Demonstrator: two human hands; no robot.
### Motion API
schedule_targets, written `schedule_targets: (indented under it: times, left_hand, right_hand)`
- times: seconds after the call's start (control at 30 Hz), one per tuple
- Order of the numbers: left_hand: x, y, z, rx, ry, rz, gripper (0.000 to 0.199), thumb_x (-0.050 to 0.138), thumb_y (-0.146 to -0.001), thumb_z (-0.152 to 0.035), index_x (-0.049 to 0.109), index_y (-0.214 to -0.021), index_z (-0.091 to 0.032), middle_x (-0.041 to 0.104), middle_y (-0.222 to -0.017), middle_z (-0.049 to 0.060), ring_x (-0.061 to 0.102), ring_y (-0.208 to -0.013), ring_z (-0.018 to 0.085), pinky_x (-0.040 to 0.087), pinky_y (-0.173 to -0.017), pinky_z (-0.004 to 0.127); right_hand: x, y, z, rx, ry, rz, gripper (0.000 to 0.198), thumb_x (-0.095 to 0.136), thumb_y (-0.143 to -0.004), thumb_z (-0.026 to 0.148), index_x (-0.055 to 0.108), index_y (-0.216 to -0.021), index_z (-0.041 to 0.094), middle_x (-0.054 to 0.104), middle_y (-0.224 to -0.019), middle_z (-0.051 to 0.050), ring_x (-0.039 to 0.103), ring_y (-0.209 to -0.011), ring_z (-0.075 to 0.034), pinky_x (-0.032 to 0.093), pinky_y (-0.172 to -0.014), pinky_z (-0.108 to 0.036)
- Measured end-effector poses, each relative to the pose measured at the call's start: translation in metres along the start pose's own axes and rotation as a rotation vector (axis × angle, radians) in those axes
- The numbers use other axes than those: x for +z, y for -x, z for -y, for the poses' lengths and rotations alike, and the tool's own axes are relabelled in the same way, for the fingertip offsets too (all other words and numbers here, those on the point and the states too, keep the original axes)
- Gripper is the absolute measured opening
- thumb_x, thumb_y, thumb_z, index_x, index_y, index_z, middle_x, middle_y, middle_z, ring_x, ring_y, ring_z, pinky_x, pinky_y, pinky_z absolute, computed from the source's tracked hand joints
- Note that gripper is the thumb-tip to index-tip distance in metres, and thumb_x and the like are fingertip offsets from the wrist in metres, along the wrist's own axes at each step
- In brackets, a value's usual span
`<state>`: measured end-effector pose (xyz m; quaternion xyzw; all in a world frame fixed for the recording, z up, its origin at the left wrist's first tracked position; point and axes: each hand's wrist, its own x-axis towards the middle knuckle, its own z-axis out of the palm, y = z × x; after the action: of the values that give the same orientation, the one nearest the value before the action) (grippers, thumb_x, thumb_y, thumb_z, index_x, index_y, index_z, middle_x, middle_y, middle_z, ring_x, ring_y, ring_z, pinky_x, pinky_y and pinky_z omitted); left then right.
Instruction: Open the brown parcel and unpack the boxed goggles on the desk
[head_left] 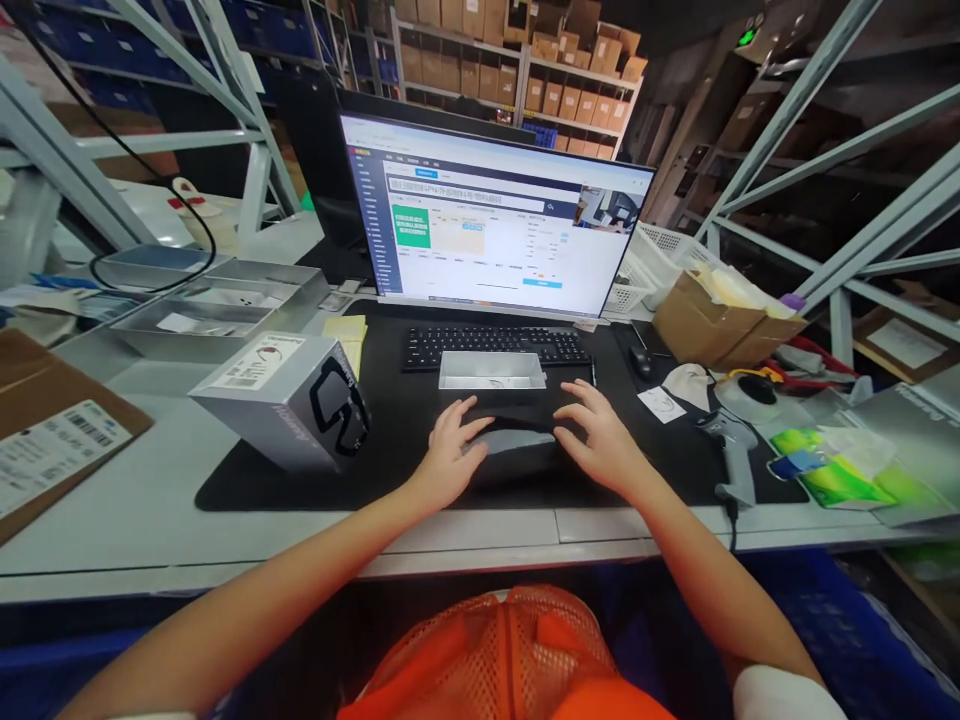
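Observation:
Both hands are over the black desk mat, at the two ends of a dark curved piece point(521, 440) with a greyish, shiny face. Blur hides its exact kind. My left hand point(448, 458) has its thumb and a finger at the left end. At the right end, my right hand point(600, 440) grips with its fingertips, the other fingers loosely bent. Just beyond the piece lies an open grey tray-like box point(492, 372) in front of the black keyboard point(420, 347). To the left of my left hand stands a grey product box point(292, 405) with a black frame-shaped picture and a white label.
A monitor point(487, 240) stands behind the keyboard. Right of my hands are a mouse point(640, 360), a white card point(661, 404) and a corded barcode scanner point(731, 455). Grey open boxes point(217, 305) and a labelled brown carton point(60, 440) lie on the left.

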<state>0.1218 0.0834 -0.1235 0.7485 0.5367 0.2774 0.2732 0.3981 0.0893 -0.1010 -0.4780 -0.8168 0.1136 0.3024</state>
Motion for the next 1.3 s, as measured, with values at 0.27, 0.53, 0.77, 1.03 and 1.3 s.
schedule_targets:
  times: [0.27, 0.53, 0.77, 1.03, 1.3]
  left_hand:
    - [-0.005, 0.005, -0.002, 0.149, -0.166, 0.249, 0.087, 0.069, -0.077, -0.04, 0.037, -0.153, -0.014, -0.012, -0.166, 0.009, -0.017, -0.153, 0.03, 0.008, -0.121, 0.06]
    - [-0.013, 0.006, 0.011, 0.355, -0.11, 0.102, 0.071, 0.078, -0.08, -0.047, 0.05, -0.14, -0.02, 0.02, -0.163, 0.012, 0.014, -0.151, 0.032, 0.027, -0.117, 0.059]
    - [-0.015, 0.003, 0.014, 0.281, -0.095, 0.131, 0.076, 0.08, -0.076, -0.052, 0.054, -0.139, -0.018, 0.018, -0.163, 0.013, 0.014, -0.151, 0.033, 0.026, -0.119, 0.059]
    - [-0.013, -0.005, 0.021, 0.224, 0.077, 0.127, 0.076, 0.082, -0.074, -0.052, 0.052, -0.139, -0.024, 0.023, -0.162, 0.008, 0.018, -0.149, 0.03, 0.021, -0.121, 0.058]
    - [-0.019, -0.001, 0.018, 0.212, -0.039, 0.179, 0.072, 0.074, -0.081, -0.051, 0.049, -0.144, -0.025, 0.016, -0.165, 0.005, 0.01, -0.153, 0.029, 0.021, -0.122, 0.055]
  right_hand:
    - [0.035, -0.027, 0.03, -0.14, 0.2, 0.312, 0.03, 0.071, -0.087, 0.04, 0.076, -0.109, 0.02, 0.025, -0.163, -0.01, 0.014, -0.153, -0.04, 0.022, -0.115, -0.069]
    - [0.043, -0.018, 0.022, -0.214, 0.107, 0.246, 0.025, 0.051, -0.099, 0.026, 0.071, -0.086, 0.018, 0.03, -0.161, -0.002, 0.017, -0.153, -0.032, 0.02, -0.116, -0.069]
    - [0.043, -0.019, 0.019, -0.243, -0.135, 0.05, 0.011, 0.051, -0.1, 0.02, 0.059, -0.093, 0.017, 0.048, -0.15, -0.007, 0.034, -0.147, -0.024, 0.024, -0.121, -0.058]
    - [0.051, -0.021, 0.011, -0.153, -0.521, -0.13, 0.009, 0.05, -0.1, 0.013, 0.056, -0.101, 0.02, 0.062, -0.13, -0.004, 0.056, -0.128, -0.014, 0.038, -0.117, -0.038]
    - [0.064, -0.021, 0.005, 0.336, -1.032, -0.431, 0.022, 0.068, -0.09, 0.039, 0.06, -0.09, 0.019, 0.058, -0.074, -0.001, 0.053, -0.061, -0.011, 0.046, -0.055, -0.021]
